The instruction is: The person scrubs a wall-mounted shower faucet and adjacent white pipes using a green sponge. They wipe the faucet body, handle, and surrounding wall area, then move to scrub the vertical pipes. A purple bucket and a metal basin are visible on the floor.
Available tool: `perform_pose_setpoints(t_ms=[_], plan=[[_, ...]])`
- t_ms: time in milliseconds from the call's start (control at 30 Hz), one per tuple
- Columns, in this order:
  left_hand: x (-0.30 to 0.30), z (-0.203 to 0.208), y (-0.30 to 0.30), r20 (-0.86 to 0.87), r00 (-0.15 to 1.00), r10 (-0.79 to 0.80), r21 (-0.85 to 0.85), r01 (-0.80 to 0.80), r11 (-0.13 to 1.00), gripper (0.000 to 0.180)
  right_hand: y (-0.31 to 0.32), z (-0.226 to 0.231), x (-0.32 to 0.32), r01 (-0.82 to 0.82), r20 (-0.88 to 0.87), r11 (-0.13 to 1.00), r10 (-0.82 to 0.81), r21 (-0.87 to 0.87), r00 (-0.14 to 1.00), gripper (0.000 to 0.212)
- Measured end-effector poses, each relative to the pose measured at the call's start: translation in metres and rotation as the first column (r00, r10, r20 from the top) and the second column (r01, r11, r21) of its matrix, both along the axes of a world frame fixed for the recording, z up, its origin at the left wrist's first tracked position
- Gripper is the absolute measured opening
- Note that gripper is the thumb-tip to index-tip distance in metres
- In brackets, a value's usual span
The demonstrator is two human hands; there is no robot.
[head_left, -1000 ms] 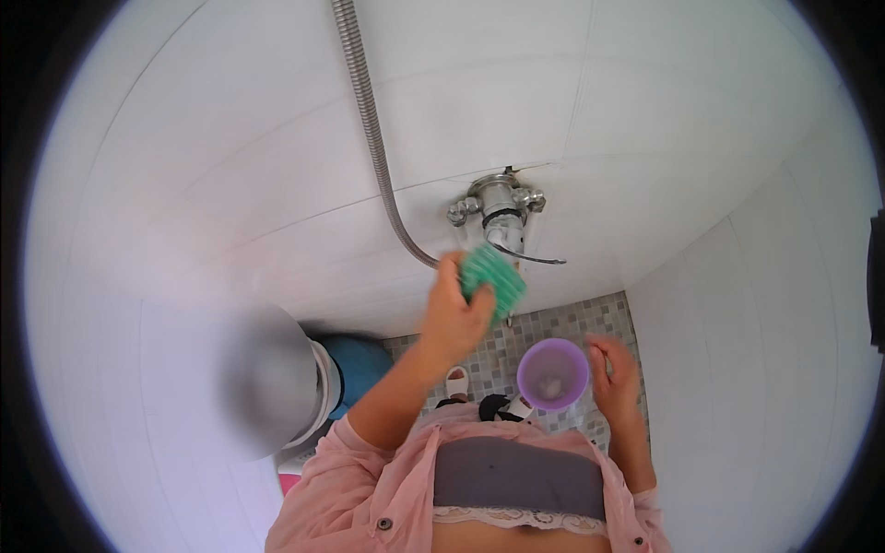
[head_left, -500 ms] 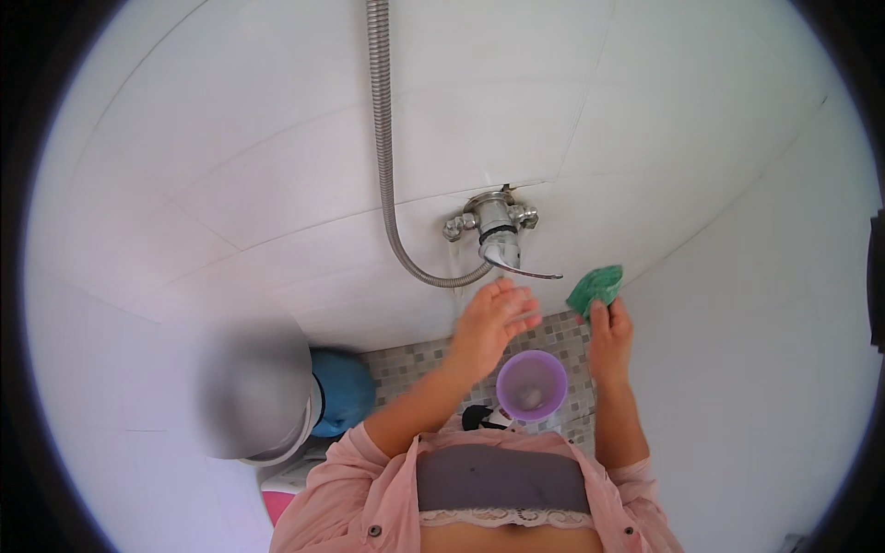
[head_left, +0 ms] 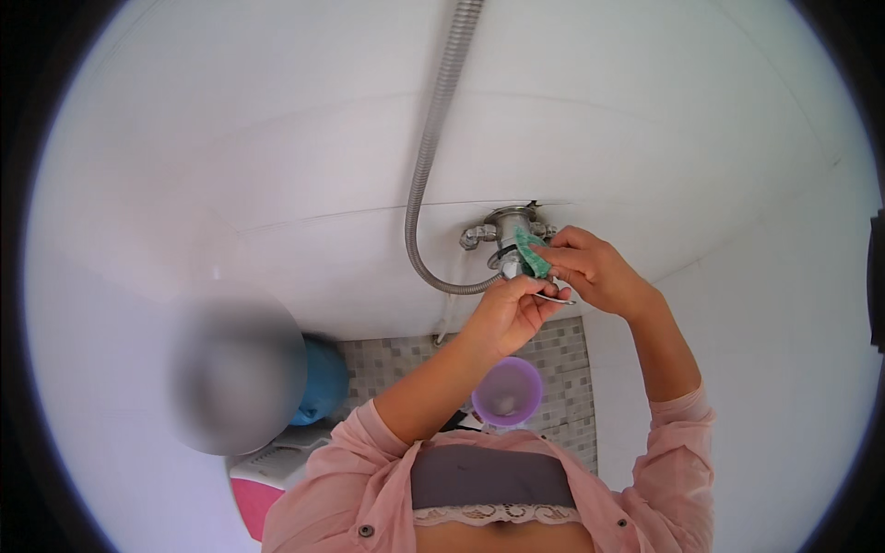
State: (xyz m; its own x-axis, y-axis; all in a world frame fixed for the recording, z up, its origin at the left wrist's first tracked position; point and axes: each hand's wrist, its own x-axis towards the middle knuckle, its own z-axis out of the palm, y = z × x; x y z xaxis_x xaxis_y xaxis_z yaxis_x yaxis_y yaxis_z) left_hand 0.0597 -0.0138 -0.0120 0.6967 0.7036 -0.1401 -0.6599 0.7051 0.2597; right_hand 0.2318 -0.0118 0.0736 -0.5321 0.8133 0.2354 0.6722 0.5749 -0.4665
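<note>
A chrome shower mixer tap [head_left: 510, 219] juts from the white wall, with a lever handle [head_left: 553, 299] pointing out at its front. The fingers of my left hand [head_left: 505, 318] are closed round the base of that lever from below. From the right, my right hand [head_left: 599, 272] pinches a thin, crumpled green cloth [head_left: 532, 251] and presses it against the tap's body. Parts of the tap and lever are hidden behind the fingers and the cloth. A ribbed metal shower hose [head_left: 426, 175] curves up the wall from under the tap.
A purple bowl [head_left: 507, 392] with some water and a pale lump in it stands on the mosaic-tiled floor [head_left: 567, 369] below my hands. To the left are a blurred grey round shape [head_left: 240, 382], a blue container [head_left: 323, 380] and something pink [head_left: 256, 505]. White walls close in on both sides.
My right hand has moved left and up, bringing the green cloth from open air onto the tap. My left hand, loosely open before, now grips the lever. The view has shifted slightly.
</note>
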Motion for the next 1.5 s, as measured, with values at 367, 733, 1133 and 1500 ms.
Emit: perform_pose_setpoints(t_ms=[367,733,1133,1500], plan=[[-0.001,-0.008,0.001,0.126,0.992,-0.006,-0.019,0.008,1.0,0.018,0.02,0.005,-0.015,-0.079,-0.102,0.978,0.06,-0.193,0.993,0.033],[0.0,-0.005,0.0,0.164,0.986,-0.017,-0.023,0.021,0.999,0.022,0.02,0.016,-0.023,-0.065,0.09,0.991,0.076,-0.115,0.993,0.038],[-0.001,-0.008,0.004,0.169,0.985,-0.026,-0.011,0.028,1.0,0.025,0.029,0.027,-0.053,-0.12,0.24,0.99,0.134,-0.073,0.962,0.032],[-0.004,-0.006,0.004,0.179,0.984,0.014,-0.036,-0.008,0.999,0.026,0.026,0.022,-0.047,-0.139,0.226,0.99,0.129,0.027,0.965,0.028]])
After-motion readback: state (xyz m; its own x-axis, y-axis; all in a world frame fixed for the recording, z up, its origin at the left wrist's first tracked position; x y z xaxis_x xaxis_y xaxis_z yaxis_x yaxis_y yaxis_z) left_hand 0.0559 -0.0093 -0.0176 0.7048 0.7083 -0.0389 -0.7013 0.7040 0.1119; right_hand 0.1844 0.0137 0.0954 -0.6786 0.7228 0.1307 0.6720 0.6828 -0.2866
